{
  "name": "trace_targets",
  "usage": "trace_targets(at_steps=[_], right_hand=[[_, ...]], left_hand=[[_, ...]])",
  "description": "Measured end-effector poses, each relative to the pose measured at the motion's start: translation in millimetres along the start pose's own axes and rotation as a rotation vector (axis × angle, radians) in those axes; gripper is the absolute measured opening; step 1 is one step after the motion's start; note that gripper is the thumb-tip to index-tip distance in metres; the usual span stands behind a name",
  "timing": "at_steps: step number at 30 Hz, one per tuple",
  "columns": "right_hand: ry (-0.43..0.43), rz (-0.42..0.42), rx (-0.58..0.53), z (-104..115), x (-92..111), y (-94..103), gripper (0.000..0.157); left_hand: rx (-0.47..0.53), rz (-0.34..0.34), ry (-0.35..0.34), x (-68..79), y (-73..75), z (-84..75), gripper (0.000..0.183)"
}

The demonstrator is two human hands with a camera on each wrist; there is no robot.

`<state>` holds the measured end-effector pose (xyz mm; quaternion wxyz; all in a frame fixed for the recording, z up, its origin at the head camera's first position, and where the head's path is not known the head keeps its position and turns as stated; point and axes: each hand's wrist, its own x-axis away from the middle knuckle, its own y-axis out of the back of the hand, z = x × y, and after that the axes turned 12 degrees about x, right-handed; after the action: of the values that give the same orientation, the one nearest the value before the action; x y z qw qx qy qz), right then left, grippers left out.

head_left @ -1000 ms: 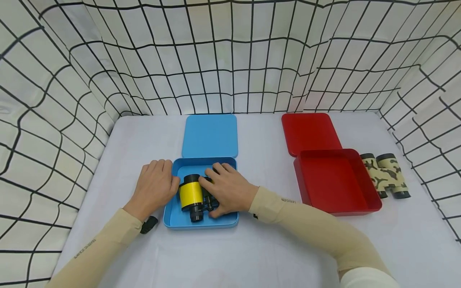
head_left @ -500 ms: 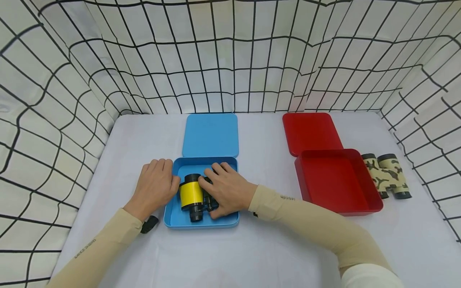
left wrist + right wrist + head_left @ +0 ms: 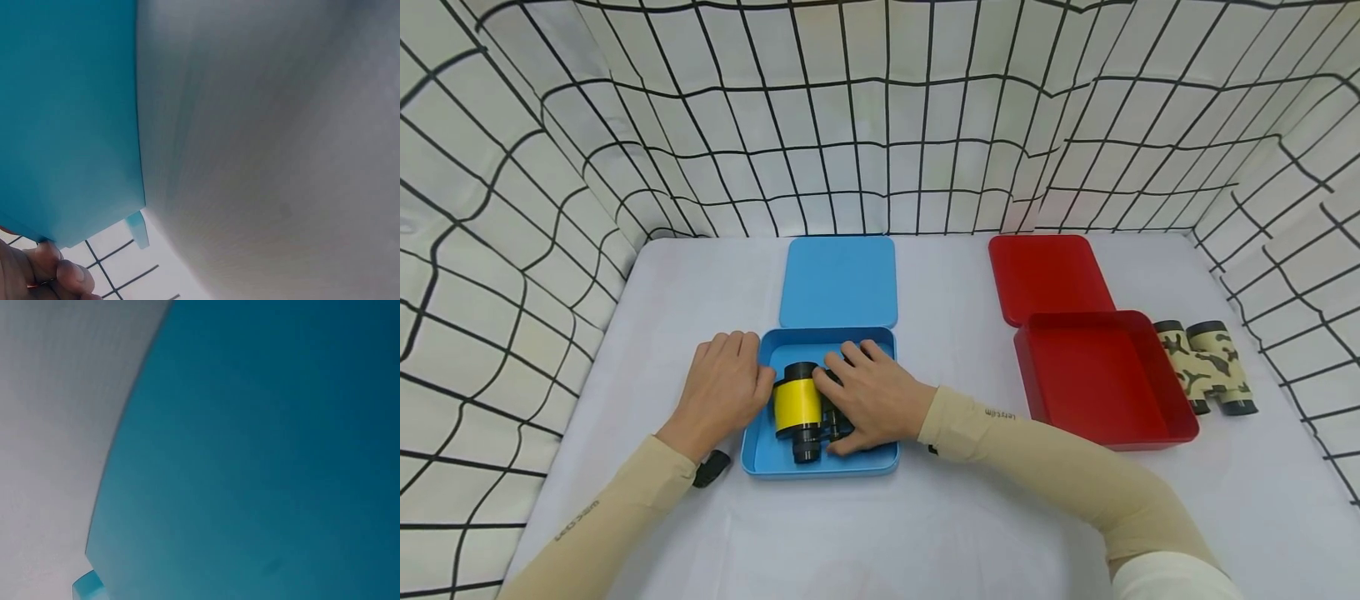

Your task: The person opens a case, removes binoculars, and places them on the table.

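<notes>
Yellow-and-black binoculars (image 3: 798,407) lie inside an open blue box (image 3: 820,470) in the head view. My right hand (image 3: 878,398) reaches over the box's right wall and grips the right half of the binoculars, covering most of that barrel. Its thumb lies low, beside the black eyepiece end. On the other side, my left hand (image 3: 722,385) holds the box's left wall, thumb at the rim and fingers on the outer side. In the left wrist view, curled fingers (image 3: 47,265) show at the corner of the blue wall (image 3: 69,125). Only the blue wall (image 3: 237,456) fills the right wrist view.
A blue lid (image 3: 838,282) lies behind the blue box. To the right stands an open red box (image 3: 1105,379) with a red lid (image 3: 1048,279) behind it. Camouflage binoculars (image 3: 1206,367) lie beside the red box. Black wire mesh (image 3: 887,121) encloses the table on three sides.
My right thumb has slid slightly left, toward the eyepieces. Both hands otherwise keep their places, and the boxes stay where they were.
</notes>
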<state>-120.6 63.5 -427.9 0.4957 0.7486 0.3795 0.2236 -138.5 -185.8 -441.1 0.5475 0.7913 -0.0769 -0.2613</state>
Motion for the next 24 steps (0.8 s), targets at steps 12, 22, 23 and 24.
trace_targets(at_steps=[12,22,23,24], right_hand=[[-0.001,0.013,0.007,3.9,-2.0,2.5,0.091],[-0.008,0.001,0.002,4.3,-3.7,1.6,0.091],[-0.008,-0.001,0.004,4.3,-3.8,2.0,0.091],[-0.008,-0.001,0.006,4.2,-3.8,2.4,0.091]], left_hand=[[0.001,0.008,0.002,-0.2,0.9,-0.4,0.015],[-0.001,0.005,0.001,0.2,1.3,0.0,0.014],[-0.001,0.006,0.002,0.3,1.2,0.0,0.014],[-0.002,0.008,0.002,0.3,1.1,0.1,0.014]])
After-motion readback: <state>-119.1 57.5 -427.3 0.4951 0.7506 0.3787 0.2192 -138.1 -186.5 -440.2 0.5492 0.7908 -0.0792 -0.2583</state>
